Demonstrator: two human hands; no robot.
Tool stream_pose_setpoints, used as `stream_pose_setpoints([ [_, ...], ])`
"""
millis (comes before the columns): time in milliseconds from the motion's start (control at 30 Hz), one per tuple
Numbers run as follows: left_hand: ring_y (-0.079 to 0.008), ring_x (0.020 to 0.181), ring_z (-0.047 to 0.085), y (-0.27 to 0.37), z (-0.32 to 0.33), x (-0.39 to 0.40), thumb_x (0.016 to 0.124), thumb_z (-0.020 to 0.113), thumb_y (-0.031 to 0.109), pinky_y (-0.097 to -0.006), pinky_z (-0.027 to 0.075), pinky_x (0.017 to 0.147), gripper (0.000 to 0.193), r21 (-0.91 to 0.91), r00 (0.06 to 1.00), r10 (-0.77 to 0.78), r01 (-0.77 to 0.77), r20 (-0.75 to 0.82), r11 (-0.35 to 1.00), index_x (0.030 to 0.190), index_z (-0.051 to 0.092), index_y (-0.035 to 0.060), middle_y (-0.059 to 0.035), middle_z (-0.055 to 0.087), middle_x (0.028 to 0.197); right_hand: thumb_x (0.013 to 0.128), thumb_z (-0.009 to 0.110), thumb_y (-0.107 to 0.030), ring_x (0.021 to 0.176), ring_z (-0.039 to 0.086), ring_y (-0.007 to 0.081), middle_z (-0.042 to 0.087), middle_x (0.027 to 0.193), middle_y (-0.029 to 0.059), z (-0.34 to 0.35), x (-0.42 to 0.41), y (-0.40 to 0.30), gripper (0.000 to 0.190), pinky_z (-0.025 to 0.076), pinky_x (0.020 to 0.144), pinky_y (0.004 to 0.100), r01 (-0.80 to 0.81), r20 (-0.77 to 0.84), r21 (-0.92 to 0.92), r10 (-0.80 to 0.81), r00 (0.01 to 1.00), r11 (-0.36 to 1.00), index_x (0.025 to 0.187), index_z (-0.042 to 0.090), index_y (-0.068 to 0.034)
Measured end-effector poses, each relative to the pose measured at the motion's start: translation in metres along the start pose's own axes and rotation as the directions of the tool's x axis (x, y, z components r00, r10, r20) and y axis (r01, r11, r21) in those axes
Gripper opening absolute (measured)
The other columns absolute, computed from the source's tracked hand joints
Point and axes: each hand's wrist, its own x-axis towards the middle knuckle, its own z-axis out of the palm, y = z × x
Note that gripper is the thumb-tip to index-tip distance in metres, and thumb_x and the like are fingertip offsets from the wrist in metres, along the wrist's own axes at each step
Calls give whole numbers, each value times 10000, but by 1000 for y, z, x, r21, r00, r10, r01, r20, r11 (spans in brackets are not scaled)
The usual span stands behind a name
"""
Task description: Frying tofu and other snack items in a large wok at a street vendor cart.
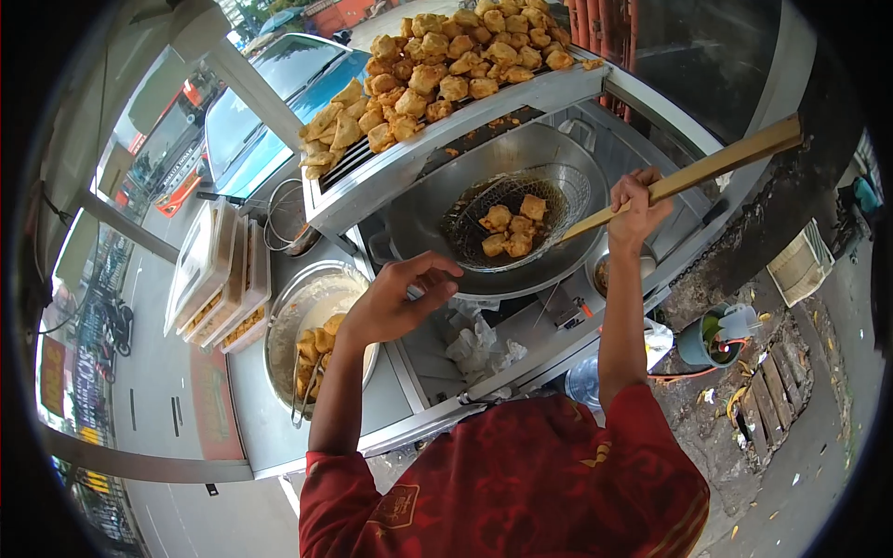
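My right hand [636, 209] grips the wooden handle [718, 164] of a wire-mesh skimmer [568, 199]. Its basket sits in a large metal wok [408, 223] over dark oil [457, 209]. Several golden fried pieces [520, 227] rest in the mesh. Near the wok's front left rim, my left hand [411, 296] hangs with fingers curled apart and nothing in it. Below that forearm is a metal basin [275, 356] of pale batter [335, 296], holding more battered or fried pieces [317, 345] and metal tongs [300, 411], partly hidden by the arm.
Fried pieces [453, 63] are heaped on a raised slatted rack [460, 125] behind the wok. Stacked plastic boxes [216, 272] and a wire strainer [287, 209] stand at left. Crumpled plastic bags [481, 349] lie in front of the wok. A small bowl [645, 265] is by my right forearm.
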Motion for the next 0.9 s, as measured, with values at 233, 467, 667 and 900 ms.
stream_pose_setpoints([
  [233,-141,766,629,37,-4,24,869,637,58,-282,492,717,158,137,993,108,-102,-37,985,1020,632,15,-74,659,871,708,627,-90,415,312,68,374,579,25,-10,-14,-26,309,244,373,231,108,-87,23,-105,991,994,614,333,-66],
  [467,-183,887,619,108,16,95,843,678,117,-306,476,794,278,204,851,514,-487,-107,849,1095,613,21,-78,640,1009,722,604,-96,460,332,74,364,621,21,-19,-1,11,252,280,414,236,174,-6,-98,-175,985,980,639,370,-51],
  [667,-190,841,622,164,89,121,838,712,196,-322,488,755,408,-180,714,678,-700,-174,691,1141,561,-32,-95,623,992,678,737,-112,643,437,145,478,751,66,-15,-81,-11,329,363,590,282,96,-32,-209,-105,994,973,772,433,-27],
  [900,-129,451,517,110,85,93,742,806,250,-257,374,426,314,-292,763,458,-615,-457,733,768,590,24,-4,493,543,663,808,-142,876,531,248,474,1051,152,-25,-120,0,582,433,765,380,213,379,-469,-23,925,857,1063,406,-9],
])
